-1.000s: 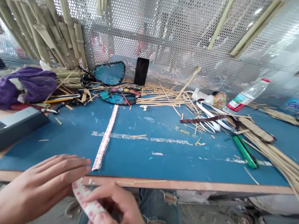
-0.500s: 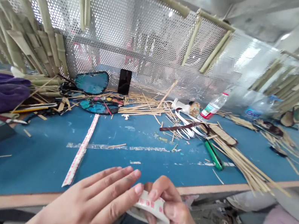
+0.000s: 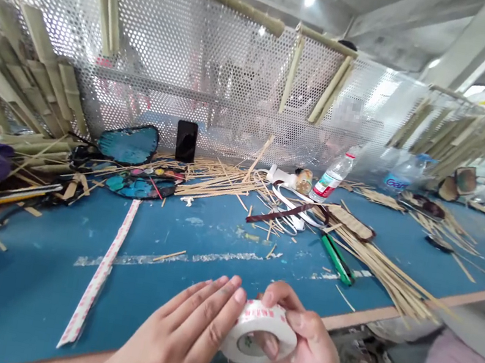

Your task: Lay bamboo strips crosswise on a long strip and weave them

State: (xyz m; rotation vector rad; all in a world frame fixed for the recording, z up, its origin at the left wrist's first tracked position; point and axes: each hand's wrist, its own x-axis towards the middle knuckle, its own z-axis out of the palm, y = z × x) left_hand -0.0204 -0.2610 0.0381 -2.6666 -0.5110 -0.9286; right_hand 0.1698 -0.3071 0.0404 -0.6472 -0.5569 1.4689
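A white roll of tape (image 3: 264,315) with red printing is gripped by my right hand (image 3: 307,347), with fingers on its outer rim and one fingertip showing in its hole. My left hand (image 3: 190,327) lies flat against the roll's left side, its fingers stretched out; the thumb is hidden. Both hands are over the near edge of the blue table (image 3: 148,302). To their left, a strip of the same printed tape (image 3: 98,278) runs across the tabletop from front to back.
A green utility knife (image 3: 336,259) lies beside thin bamboo strips (image 3: 384,276). Farther back are a water bottle (image 3: 332,178), a phone (image 3: 185,141) and a blue paint palette (image 3: 140,183). A perforated metal screen (image 3: 164,38) stands behind; bamboo pieces (image 3: 42,67) lean at the left.
The tape roll has tilted, so its side and central hole now face me. Both hands have moved slightly right with it. The view has shifted, sliding the table's contents left.
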